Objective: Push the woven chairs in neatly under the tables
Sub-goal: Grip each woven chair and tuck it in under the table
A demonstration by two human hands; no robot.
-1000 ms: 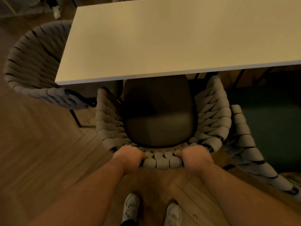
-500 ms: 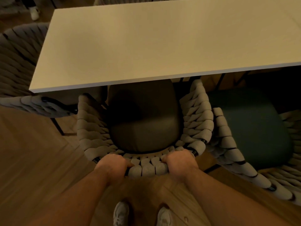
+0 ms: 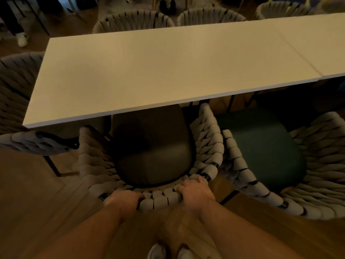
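A woven grey chair (image 3: 209,139) with a dark grey seat cushion (image 3: 151,150) stands right below me, its front tucked under the near edge of a long pale table (image 3: 149,68). My left hand (image 3: 125,200) grips the top of the chair's backrest on the left. My right hand (image 3: 196,191) grips the same rim on the right. Close on the right stands a second woven chair (image 3: 242,172) with a green cushion (image 3: 261,148), partly under the table.
Another woven chair (image 3: 20,101) sits at the table's left end. More woven chairs (image 3: 134,20) line the far side. A second tabletop (image 3: 321,40) adjoins on the right. Someone's white shoe (image 3: 22,39) is at the far left. My shoes (image 3: 156,251) stand on the wooden floor.
The chair has slid a little further under the table edge with both hands still on its backrest. My view has lifted, so the far side of the table and its chairs show.
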